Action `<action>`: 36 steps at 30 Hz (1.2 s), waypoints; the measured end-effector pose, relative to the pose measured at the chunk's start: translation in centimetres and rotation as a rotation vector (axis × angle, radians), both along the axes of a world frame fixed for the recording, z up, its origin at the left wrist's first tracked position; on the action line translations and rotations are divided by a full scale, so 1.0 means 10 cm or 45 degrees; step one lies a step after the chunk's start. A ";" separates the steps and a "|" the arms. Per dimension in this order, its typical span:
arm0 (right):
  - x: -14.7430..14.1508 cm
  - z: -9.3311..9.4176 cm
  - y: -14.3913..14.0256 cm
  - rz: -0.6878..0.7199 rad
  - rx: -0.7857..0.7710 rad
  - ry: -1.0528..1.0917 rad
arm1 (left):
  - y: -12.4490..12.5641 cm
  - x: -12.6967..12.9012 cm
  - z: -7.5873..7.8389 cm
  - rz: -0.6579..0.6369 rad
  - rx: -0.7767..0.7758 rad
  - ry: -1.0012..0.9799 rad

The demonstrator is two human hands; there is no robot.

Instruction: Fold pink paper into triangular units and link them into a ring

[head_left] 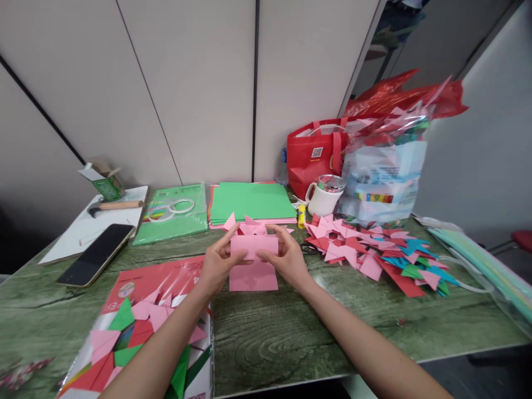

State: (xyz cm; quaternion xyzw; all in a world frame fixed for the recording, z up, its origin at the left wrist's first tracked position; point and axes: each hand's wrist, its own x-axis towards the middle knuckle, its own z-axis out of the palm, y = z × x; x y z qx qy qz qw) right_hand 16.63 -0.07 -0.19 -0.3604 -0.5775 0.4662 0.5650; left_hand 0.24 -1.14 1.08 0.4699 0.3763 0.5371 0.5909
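Green table (pixel 266 349): hands (pixel 220 257) (pixel 287 257) (level, mirrored) pinch pink paper (pixel 253 275).

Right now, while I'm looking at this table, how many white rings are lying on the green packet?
2. The left ring lies near the middle of the green packet; the right ring sits beside it, slightly farther back. Neither is hidden.

Through one head-mounted camera, I look forward and down across the surface (pixel 282 338) toward the panelled wall (pixel 203 94), with the left hand (pixel 218 260) and right hand (pixel 291 259) near.
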 end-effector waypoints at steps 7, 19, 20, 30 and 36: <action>0.03 0.00 0.00 -0.177 0.100 -0.219 | 0.00 -0.01 0.02 -0.048 -0.024 0.111; 0.04 -0.01 -0.01 -0.143 0.072 -0.262 | 0.00 0.00 -0.03 -0.047 -0.122 0.056; 0.04 -0.02 -0.01 -0.144 0.063 -0.260 | 0.00 0.00 -0.03 -0.047 -0.127 0.046; 0.04 -0.05 0.01 -0.135 0.011 -0.241 | -0.01 0.01 -0.01 -0.026 -0.133 0.072; 0.05 0.00 -0.01 -0.142 0.075 -0.306 | -0.01 0.01 -0.02 -0.034 -0.118 0.131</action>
